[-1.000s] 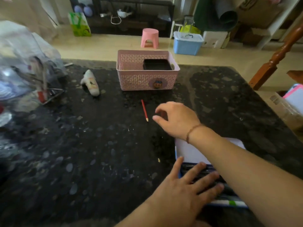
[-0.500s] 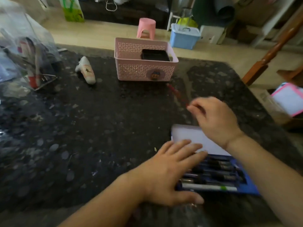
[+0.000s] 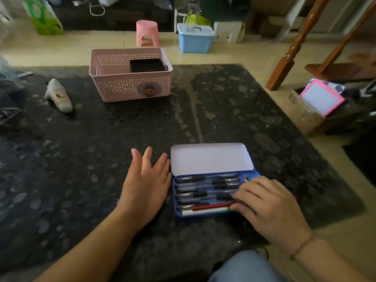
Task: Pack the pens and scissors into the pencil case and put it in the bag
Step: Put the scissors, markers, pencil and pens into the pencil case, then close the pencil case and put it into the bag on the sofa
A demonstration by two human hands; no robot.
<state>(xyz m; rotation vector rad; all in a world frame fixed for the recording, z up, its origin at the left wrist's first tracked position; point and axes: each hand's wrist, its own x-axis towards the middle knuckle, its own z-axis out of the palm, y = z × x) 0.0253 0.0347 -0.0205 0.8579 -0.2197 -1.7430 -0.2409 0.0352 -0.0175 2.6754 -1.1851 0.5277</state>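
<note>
An open blue pencil case lies near the front of the dark stone table, its pale lid flipped back. Several dark pens lie side by side in it. A red pencil lies along the front row above a white pen. My right hand is curled over the case's right end, fingertips on the red pencil's end. My left hand hovers flat, fingers spread, just left of the case. No scissors are in view.
A pink perforated basket holding a black box stands at the table's far side. A white tube-like object lies to its left. A clear plastic bag shows at the left edge. A cardboard box stands on the floor at right.
My right hand carried the red pencil from mid-table back into the case. My left hand came off the pens and now sits beside the case's left edge.
</note>
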